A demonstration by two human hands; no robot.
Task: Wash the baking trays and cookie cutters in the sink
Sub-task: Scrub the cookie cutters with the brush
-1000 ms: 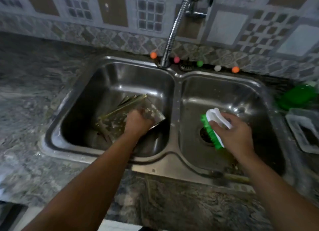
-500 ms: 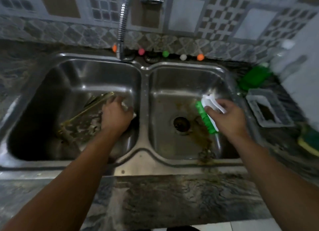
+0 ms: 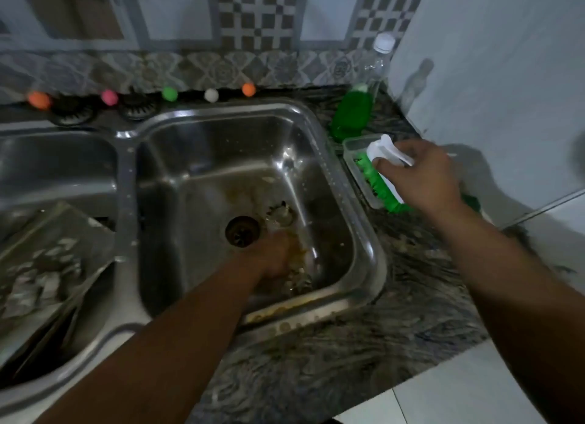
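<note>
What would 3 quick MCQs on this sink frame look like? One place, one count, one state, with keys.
1. Where is the scrub brush?
A. In the left basin
B. Over the clear container on the counter, right of the sink
C. On the floor

2. How many small coloured balls sit along the ledge behind the sink?
A. Two
B. Five
C. Eight

3. What is the right hand doing?
A. Holding the brush
B. Hanging idle
C. Pressing the tray

Key:
1 B: the scrub brush is over the clear container.
2 B: the balls run orange, pink, green, white, orange.
3 A: the right hand grips the brush's white handle.
</note>
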